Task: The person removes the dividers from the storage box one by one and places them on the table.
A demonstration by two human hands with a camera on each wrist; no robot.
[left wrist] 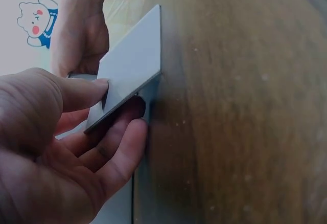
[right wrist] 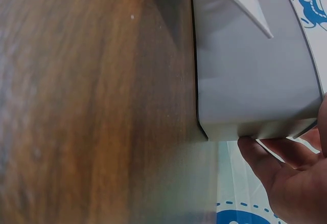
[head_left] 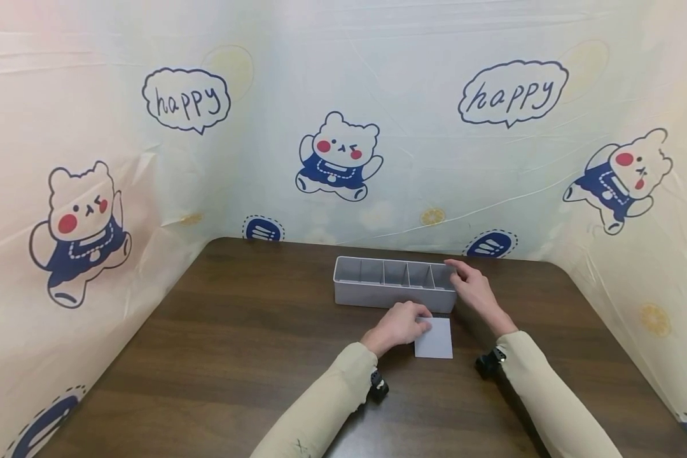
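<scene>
A long grey divided storage box [head_left: 394, 296] stands on the table, with several open compartments along its length. My left hand [head_left: 402, 323] pinches a thin white square panel [head_left: 435, 340] just in front of the box's right half. In the left wrist view the panel [left wrist: 134, 55] is tilted, with the thumb on its upper face and the fingers underneath. My right hand [head_left: 474, 289] holds the box's right end, its fingers reaching the top rim. Up close in the right wrist view, bent fingers [right wrist: 258, 157] lie against the end wall of the box [right wrist: 255, 75].
The brown wooden table [head_left: 217, 356] extends to the left and front of the box. Behind it hangs a pale curtain [head_left: 412, 165] printed with bears and "happy" bubbles. A small dark camera sits on the left wrist [head_left: 379, 386] and another on the right wrist [head_left: 489, 364].
</scene>
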